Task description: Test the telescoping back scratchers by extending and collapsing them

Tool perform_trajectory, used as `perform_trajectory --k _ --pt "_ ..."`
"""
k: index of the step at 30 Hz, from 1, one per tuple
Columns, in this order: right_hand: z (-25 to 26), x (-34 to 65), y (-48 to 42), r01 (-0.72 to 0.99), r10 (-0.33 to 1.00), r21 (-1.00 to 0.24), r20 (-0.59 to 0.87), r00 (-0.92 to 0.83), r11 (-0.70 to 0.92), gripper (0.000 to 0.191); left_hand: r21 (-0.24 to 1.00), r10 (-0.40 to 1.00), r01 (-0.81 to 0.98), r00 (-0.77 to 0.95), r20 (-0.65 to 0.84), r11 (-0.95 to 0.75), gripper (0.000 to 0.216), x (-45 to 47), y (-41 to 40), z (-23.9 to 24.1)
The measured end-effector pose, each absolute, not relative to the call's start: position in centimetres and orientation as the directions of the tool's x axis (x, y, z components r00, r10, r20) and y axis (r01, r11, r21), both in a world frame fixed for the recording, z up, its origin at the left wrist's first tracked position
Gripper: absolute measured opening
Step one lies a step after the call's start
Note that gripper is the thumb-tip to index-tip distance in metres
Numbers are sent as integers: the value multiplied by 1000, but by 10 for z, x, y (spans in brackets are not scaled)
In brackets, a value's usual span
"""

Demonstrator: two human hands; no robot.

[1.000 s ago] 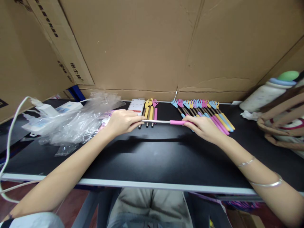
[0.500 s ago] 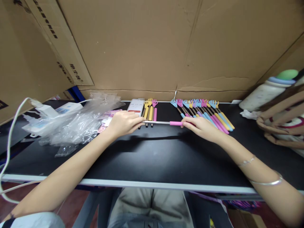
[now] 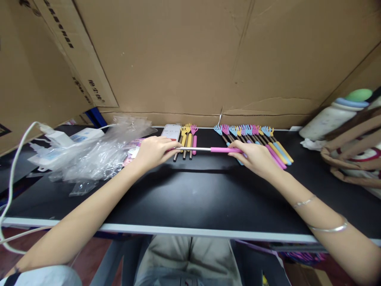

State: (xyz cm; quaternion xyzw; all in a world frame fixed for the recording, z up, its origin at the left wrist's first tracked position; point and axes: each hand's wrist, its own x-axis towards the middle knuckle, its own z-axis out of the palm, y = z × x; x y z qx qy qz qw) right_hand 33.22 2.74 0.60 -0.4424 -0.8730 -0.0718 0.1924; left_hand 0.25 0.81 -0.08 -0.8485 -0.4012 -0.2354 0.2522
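A telescopic back scratcher [image 3: 205, 149] with a pink handle and a thin steel rod is held level above the black table [image 3: 190, 198]. My left hand [image 3: 153, 152] pinches the rod's left end, its fingers closed. My right hand [image 3: 254, 157] grips the pink handle at the right. Behind the rod lie three collapsed scratchers [image 3: 187, 139] with yellow and pink claws. A row of several collapsed scratchers [image 3: 256, 141] in blue, pink, purple and yellow lies behind my right hand.
Clear plastic bags [image 3: 95, 153] pile up at the left beside a white power strip [image 3: 64, 139] and cable. A phone [image 3: 170, 132] lies by the three scratchers. Cardboard walls [image 3: 178, 59] close the back and left. A bottle [image 3: 330, 117] and a bag [image 3: 354, 151] stand right.
The rod has shortened slightly and the scratcher sits a little farther back. My right hand has slid left along the pink handle.
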Motion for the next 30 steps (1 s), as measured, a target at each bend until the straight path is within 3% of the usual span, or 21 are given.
perform_trajectory --k 12,20,25,30 --pt "4 336 32 778 704 -64 479 -525 624 37 -155 548 794 532 646 -588 26 10 6 -10" --pt "-3 336 34 733 668 -103 512 -540 672 33 -227 451 777 546 706 -587 22 10 6 -10" --pt "-3 334 34 713 710 -182 418 -567 677 32 -319 387 753 594 705 -576 21 7 6 -6" --pt "0 332 32 653 749 -371 263 -608 660 34 -410 344 740 633 693 -534 19 8 5 -5"
